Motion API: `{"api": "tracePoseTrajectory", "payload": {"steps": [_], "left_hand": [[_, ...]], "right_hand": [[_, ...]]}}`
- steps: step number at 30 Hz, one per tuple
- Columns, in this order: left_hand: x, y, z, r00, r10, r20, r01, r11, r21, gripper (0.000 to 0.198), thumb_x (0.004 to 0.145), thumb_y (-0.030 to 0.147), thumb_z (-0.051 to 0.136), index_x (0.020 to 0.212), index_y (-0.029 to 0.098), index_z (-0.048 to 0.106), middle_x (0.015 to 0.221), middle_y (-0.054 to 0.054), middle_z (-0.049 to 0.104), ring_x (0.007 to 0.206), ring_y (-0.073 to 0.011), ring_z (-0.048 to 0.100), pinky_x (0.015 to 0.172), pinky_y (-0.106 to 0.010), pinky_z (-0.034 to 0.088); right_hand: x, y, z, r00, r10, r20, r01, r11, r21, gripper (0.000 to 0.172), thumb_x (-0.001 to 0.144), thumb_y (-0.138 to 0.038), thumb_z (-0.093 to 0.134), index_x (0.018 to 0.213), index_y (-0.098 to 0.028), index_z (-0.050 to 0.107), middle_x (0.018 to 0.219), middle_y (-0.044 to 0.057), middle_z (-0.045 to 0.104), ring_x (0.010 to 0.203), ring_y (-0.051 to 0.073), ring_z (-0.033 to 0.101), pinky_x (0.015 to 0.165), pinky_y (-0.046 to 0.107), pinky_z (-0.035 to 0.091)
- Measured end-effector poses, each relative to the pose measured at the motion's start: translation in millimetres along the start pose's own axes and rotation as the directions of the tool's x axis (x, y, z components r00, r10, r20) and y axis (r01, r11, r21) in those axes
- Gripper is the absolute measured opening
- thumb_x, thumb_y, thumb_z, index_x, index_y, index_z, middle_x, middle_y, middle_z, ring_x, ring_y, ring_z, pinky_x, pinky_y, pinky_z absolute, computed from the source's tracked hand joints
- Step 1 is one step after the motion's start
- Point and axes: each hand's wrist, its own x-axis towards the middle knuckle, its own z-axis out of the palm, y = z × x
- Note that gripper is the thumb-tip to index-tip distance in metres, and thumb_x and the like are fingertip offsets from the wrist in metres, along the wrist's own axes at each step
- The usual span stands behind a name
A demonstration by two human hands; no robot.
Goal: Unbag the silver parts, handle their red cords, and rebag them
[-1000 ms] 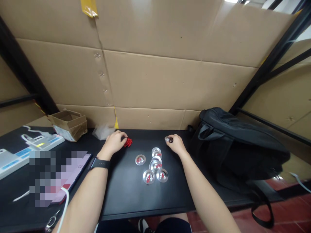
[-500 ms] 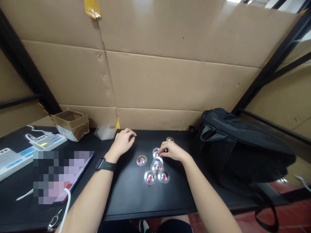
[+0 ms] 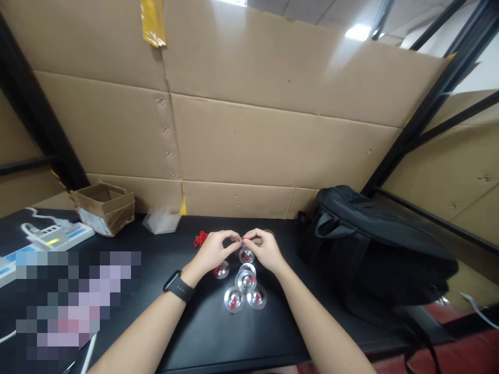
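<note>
My left hand (image 3: pixel 219 246) and my right hand (image 3: pixel 265 250) meet above the table, thumbs and fingertips pinched together on a thin red cord (image 3: pixel 242 240). Just below the fingertips lies a silvery cymbal-like disc (image 3: pixel 246 255) with a raised middle and a bit of red cord. Nearer to me, several more such discs, among them an overlapping one (image 3: pixel 246 281), lie close together with red cord on them. Another disc (image 3: pixel 222 269) is partly covered by my left hand. Left of that hand rests a bundle of red cords (image 3: pixel 200 239). One disc behind my right hand is mostly hidden.
A black backpack (image 3: pixel 374 249) stands at the right. On the left are an open cardboard box (image 3: pixel 105 208), a clear plastic bag (image 3: pixel 161 222) and a white power strip (image 3: pixel 80 235) with cables. Cardboard panels (image 3: pixel 249 150) wall the black table's (image 3: pixel 202 332) back.
My left hand has moved right, away from the red cord bundle, which now shows. My right hand has lifted from the disc, and both hands have come together. The view has tilted up.
</note>
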Motion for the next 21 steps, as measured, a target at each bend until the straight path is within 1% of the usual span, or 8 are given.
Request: {"api": "tracePoseTrajectory", "payload": {"steps": [3,6,8,11,14,17,19,21], "left_hand": [[1,-4,2.5,0.999,0.004,-0.047,-0.004,1.0,0.017,0.016,0.092,0.033,0.061,0.095,0.022,0.072,0.093,-0.002,0.076,0.087,-0.0183,0.069,0.083,-0.028,0.051],[1,-3,4.2,0.998,0.037,-0.05,-0.031,0.994,0.101,0.015,0.093,0.027,0.057,0.095,0.022,0.071,0.093,-0.002,0.075,0.087,-0.0182,0.068,0.081,-0.029,0.049],[1,-2,4.7,0.997,0.067,-0.037,-0.059,0.984,0.171,0.015,0.094,0.026,0.056,0.094,0.022,0.07,0.093,-0.003,0.074,0.088,-0.0189,0.067,0.082,-0.03,0.048],[3,-4,-0.4,0.995,0.095,-0.035,-0.082,0.959,0.272,0.017,0.095,0.03,0.054,0.092,0.022,0.069,0.092,-0.003,0.074,0.088,-0.0202,0.066,0.082,-0.032,0.047],[4,-18,-19.0,0.996,0.04,-0.083,-0.01,0.94,0.342,0.023,0.097,0.033,0.049,0.093,0.022,0.069,0.094,-0.004,0.075,0.088,-0.0209,0.067,0.082,-0.032,0.047],[2,-41,-48.3,0.986,-0.09,-0.138,0.141,0.895,0.422,0.025,0.096,0.036,0.048,0.096,0.023,0.069,0.097,-0.005,0.076,0.09,-0.0231,0.067,0.081,-0.033,0.046],[-2,-56,-66.9,0.976,-0.172,-0.137,0.218,0.829,0.515,0.022,0.093,0.037,0.052,0.094,0.025,0.07,0.098,-0.004,0.076,0.096,-0.0268,0.066,0.084,-0.036,0.045],[-5,-67,-79.6,0.965,-0.224,-0.139,0.262,0.777,0.572,0.022,0.092,0.037,0.053,0.094,0.027,0.071,0.103,-0.004,0.076,0.103,-0.0291,0.064,0.087,-0.039,0.043]], "right_hand": [[-2,-2,5,1.0,0.014,0.026,-0.016,0.996,0.088,0.024,0.082,-0.04,0.074,0.084,-0.018,0.064,0.115,0.009,0.068,0.084,0.02,0.074,0.075,0.033,0.06],[-5,-5,9,0.998,0.029,0.047,-0.035,0.99,0.137,0.033,0.072,-0.035,0.083,0.093,-0.02,0.062,0.13,0.01,0.062,0.091,0.021,0.074,0.081,0.035,0.06],[-6,-5,12,0.999,0.021,0.03,-0.024,0.993,0.117,0.045,0.066,-0.032,0.087,0.101,-0.023,0.06,0.129,0.009,0.063,0.095,0.021,0.073,0.085,0.036,0.06],[-6,-5,15,1.0,0.005,0.001,-0.005,0.999,0.044,0.047,0.07,-0.031,0.084,0.108,-0.024,0.057,0.119,0.008,0.068,0.094,0.02,0.072,0.082,0.034,0.06],[-1,-1,7,0.998,-0.041,-0.049,0.036,0.994,-0.102,0.049,0.072,-0.028,0.08,0.115,-0.025,0.057,0.115,0.008,0.07,0.093,0.021,0.072,0.073,0.03,0.059],[7,7,-17,0.984,-0.118,-0.135,0.062,0.93,-0.362,0.046,0.074,-0.026,0.077,0.118,-0.024,0.062,0.109,0.007,0.073,0.088,0.02,0.072,0.074,0.032,0.058],[11,16,-38,0.964,-0.144,-0.224,0.018,0.875,-0.485,0.04,0.075,-0.028,0.076,0.114,-0.022,0.067,0.105,0.008,0.074,0.085,0.021,0.071,0.077,0.033,0.058],[14,24,-58,0.943,-0.164,-0.291,-0.037,0.814,-0.579,0.038,0.075,-0.028,0.075,0.112,-0.02,0.07,0.111,0.01,0.073,0.087,0.022,0.071,0.081,0.035,0.057]]}}
